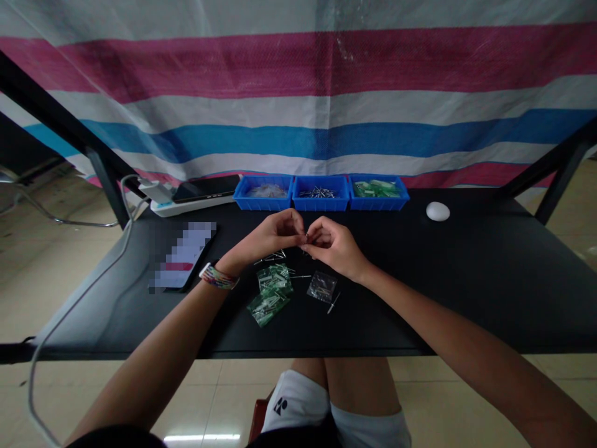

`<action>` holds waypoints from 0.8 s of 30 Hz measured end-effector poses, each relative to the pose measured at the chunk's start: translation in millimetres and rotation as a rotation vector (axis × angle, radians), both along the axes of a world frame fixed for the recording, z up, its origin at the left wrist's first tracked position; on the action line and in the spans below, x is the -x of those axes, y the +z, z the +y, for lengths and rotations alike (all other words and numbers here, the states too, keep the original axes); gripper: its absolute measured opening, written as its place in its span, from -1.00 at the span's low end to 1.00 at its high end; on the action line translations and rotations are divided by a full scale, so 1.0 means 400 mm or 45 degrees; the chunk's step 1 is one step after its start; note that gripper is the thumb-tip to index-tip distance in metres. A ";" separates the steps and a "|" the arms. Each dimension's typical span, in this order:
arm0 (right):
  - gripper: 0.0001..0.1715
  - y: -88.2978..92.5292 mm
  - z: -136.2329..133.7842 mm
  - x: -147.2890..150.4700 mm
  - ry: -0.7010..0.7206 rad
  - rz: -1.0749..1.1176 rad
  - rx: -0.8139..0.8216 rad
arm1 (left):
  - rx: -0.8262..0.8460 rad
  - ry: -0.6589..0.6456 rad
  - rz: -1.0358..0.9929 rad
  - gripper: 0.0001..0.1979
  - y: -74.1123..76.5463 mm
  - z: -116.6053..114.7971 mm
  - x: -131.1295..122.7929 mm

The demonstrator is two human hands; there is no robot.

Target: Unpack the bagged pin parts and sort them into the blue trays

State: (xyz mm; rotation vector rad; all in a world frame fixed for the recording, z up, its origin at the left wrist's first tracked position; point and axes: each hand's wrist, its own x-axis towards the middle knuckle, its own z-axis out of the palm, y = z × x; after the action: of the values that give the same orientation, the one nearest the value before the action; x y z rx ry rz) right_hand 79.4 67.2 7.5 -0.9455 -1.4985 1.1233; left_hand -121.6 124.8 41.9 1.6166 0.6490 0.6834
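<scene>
My left hand (282,229) and my right hand (334,245) meet above the middle of the table, thumbs and fingertips pinched close together. What they pinch between them is too small to make out. Below my left hand lie loose metal pop rivets (276,255), partly hidden by it. Green-printed plastic packets (274,292) with metal pieces inside lie nearer the front edge. A small clear bag (321,287) holding several thin pieces rests below my right hand, with a single pop rivet (333,303) beside it.
Three blue bins stand at the back: clear bags in the left bin (263,204), rivets in the middle bin (321,204), green packets in the right bin (379,204). A phone (186,256), a power strip (191,204) with a cable and a white mouse (438,211) lie around.
</scene>
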 end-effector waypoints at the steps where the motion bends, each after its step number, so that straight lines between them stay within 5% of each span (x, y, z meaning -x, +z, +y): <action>1: -0.63 -0.001 -0.002 0.001 -0.005 -0.007 -0.010 | 0.023 0.000 0.005 -0.68 -0.002 -0.002 -0.004; 15: -0.45 0.035 -0.007 -0.020 -0.178 0.100 0.024 | 0.071 0.019 0.090 -0.62 0.012 -0.017 -0.009; 24: -0.51 0.028 0.012 -0.034 -0.122 0.207 0.168 | -0.068 0.261 -0.018 -0.71 -0.010 -0.001 -0.012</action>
State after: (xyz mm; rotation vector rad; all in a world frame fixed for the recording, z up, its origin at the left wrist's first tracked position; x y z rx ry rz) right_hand 93.0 72.1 18.7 -0.9808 -1.2482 1.2103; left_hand -116.7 124.4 38.0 1.6062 0.7995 0.8672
